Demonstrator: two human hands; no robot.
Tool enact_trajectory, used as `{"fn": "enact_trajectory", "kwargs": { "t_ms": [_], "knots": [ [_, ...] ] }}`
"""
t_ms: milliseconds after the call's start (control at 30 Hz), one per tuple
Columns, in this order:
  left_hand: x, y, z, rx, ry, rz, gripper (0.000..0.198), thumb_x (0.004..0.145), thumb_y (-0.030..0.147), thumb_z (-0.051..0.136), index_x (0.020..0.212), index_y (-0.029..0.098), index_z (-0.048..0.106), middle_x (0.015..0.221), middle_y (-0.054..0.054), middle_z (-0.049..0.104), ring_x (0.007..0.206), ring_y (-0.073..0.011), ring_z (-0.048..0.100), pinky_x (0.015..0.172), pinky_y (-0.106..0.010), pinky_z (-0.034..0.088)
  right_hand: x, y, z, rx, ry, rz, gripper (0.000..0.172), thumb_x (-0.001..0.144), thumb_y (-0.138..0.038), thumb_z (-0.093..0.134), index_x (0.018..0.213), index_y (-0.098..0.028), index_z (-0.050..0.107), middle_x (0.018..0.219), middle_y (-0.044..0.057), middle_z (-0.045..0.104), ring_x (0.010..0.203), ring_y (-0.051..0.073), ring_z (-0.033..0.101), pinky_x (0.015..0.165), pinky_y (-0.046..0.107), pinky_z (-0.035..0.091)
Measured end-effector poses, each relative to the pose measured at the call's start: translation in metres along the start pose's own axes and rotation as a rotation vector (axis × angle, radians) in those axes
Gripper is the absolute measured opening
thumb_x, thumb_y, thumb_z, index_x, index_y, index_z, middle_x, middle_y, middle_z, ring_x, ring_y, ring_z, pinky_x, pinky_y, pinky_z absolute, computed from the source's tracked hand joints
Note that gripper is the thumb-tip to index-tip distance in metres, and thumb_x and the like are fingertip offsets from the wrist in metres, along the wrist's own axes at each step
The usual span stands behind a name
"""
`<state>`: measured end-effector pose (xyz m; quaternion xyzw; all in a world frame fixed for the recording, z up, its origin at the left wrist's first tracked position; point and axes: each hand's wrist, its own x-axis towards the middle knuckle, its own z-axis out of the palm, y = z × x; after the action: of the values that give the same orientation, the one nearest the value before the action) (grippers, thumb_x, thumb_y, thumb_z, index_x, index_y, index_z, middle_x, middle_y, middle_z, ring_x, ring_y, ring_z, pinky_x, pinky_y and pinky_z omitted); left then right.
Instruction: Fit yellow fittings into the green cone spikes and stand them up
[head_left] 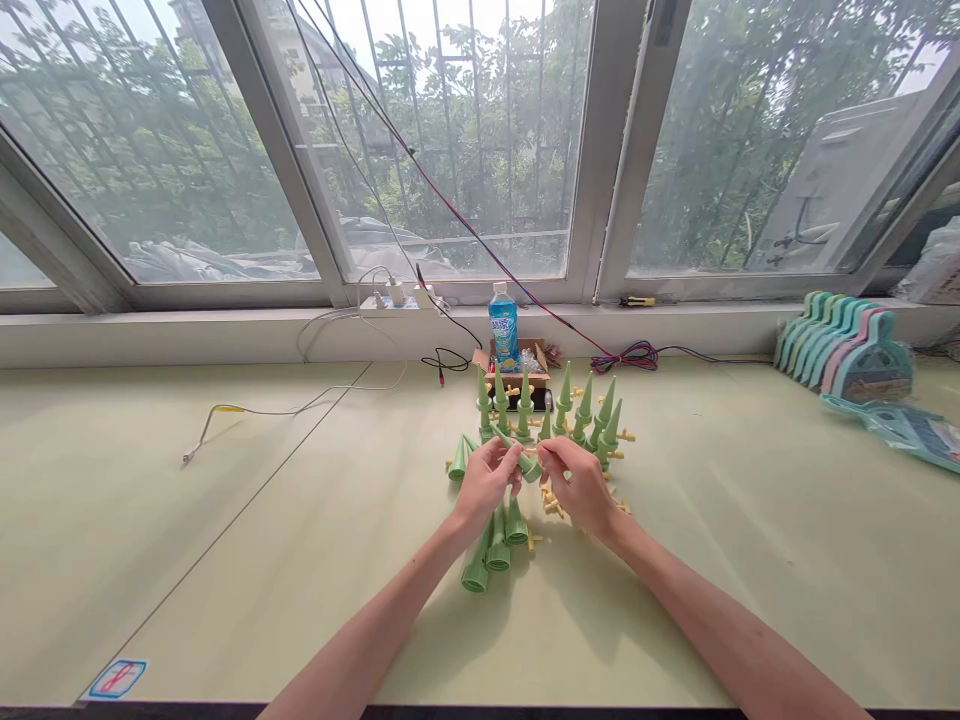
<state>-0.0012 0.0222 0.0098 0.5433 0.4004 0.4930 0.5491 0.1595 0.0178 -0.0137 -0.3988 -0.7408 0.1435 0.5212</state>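
Observation:
My left hand is closed round a green cone-shaped piece, its wide ribbed end pointing down to the right. Close beside it, my right hand has its fingers pinched at a small yellowish piece, partly hidden by the fingertips. Upright green cones with yellow side pegs stand behind both hands. Several green cones lie below my left hand, and more rest left of it. Small yellow pieces are scattered under my right hand.
Behind the cones, a blue bottle stands by a cardboard box and a dark phone. Cables run along the sill. Pastel plastic items stand at the right; a thin cable lies at the left.

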Motion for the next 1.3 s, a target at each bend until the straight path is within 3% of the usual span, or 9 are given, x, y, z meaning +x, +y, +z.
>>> {"fn": "enact_trajectory", "kwargs": {
  "t_ms": [400, 633, 867, 1300],
  "knots": [
    [-0.001, -0.003, 0.0, 0.03, -0.018, 0.01, 0.033, 0.08, 0.045, 0.069, 0.091, 0.015, 0.06, 0.077, -0.001, 0.06, 0.057, -0.0092, 0.054, 0.058, -0.025, 0.049, -0.002, 0.0, 0.001, 0.064, 0.03, 0.029, 0.023, 0.101, -0.031, 0.042, 0.088, -0.022, 0.059, 0.072, 0.001, 0.059, 0.056, 0.014, 0.059, 0.056, 0.026, 0.05],
    [0.0, -0.004, 0.0, 0.036, -0.009, 0.042, 0.032, 0.075, 0.043, 0.074, 0.087, 0.015, 0.063, 0.085, -0.005, 0.066, 0.066, -0.0122, 0.058, 0.06, -0.025, 0.049, -0.004, -0.003, 0.002, 0.065, 0.025, 0.014, 0.022, 0.1, -0.028, 0.043, 0.087, -0.021, 0.06, 0.072, 0.001, 0.06, 0.054, 0.012, 0.057, 0.055, 0.025, 0.048],
    [-0.001, -0.002, -0.001, 0.053, -0.01, 0.021, 0.032, 0.079, 0.044, 0.071, 0.089, 0.014, 0.065, 0.084, -0.005, 0.066, 0.067, -0.0125, 0.057, 0.065, -0.026, 0.05, -0.004, -0.006, 0.002, 0.117, 0.009, 0.027, 0.022, 0.1, -0.028, 0.043, 0.087, -0.02, 0.059, 0.069, -0.001, 0.057, 0.053, 0.011, 0.057, 0.055, 0.024, 0.047],
    [-0.001, 0.0, -0.001, 0.073, 0.026, 0.014, 0.034, 0.081, 0.045, 0.065, 0.101, 0.017, 0.06, 0.076, 0.0, 0.054, 0.059, -0.0095, 0.043, 0.051, -0.022, 0.038, 0.001, -0.001, 0.0, 0.013, -0.005, 0.013, 0.016, 0.098, -0.024, 0.047, 0.089, -0.02, 0.06, 0.078, 0.002, 0.059, 0.063, 0.013, 0.051, 0.06, 0.026, 0.044]
  ]
}}
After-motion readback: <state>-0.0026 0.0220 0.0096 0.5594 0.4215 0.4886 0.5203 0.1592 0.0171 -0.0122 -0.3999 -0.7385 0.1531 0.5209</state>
